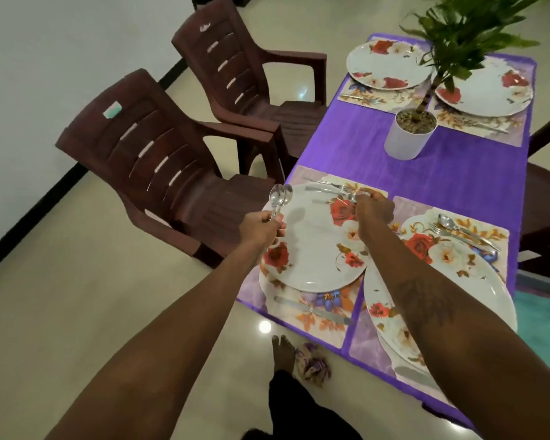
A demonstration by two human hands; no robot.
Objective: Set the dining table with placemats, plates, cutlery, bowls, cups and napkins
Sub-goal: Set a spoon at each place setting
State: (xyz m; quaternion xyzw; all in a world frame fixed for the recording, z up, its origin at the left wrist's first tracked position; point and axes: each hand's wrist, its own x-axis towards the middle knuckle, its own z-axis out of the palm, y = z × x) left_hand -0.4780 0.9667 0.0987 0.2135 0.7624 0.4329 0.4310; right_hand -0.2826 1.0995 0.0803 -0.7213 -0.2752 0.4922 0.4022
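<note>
Surface [378, 173] under a purple cloth. Four floral placemats are down, two at the near edge and two at the far edge, each carrying a floral plate. Near-left placemat [299, 323]: plate [311, 249], knife [311, 310] on the mat's near side, fork [327, 184] on its far side. Right grip [373, 206] is closed on a spoon [356, 195], held low just beside that fork; judged mid-placement. Left grip [262, 225] is closed round the handles of two spare spoons [280, 196], above the surface's left edge. Near-right setting: spoon and fork pair [458, 228] lies beyond its plate [442, 281]. Far mats show some cutlery, too blurred to count. Estimate: mats and plates done; spoons roughly half done, the spares probably meant for the far settings. No bowls, cups or napkins seen on the surface, so all are left. Around: potted plant [410, 134] mid-surface, its leaves overhanging the far plates and likely to hamper a reach there; two brown chairs [159, 160] along the left edge; patterned bundle [311, 366] on the floor, nature unclear.
</note>
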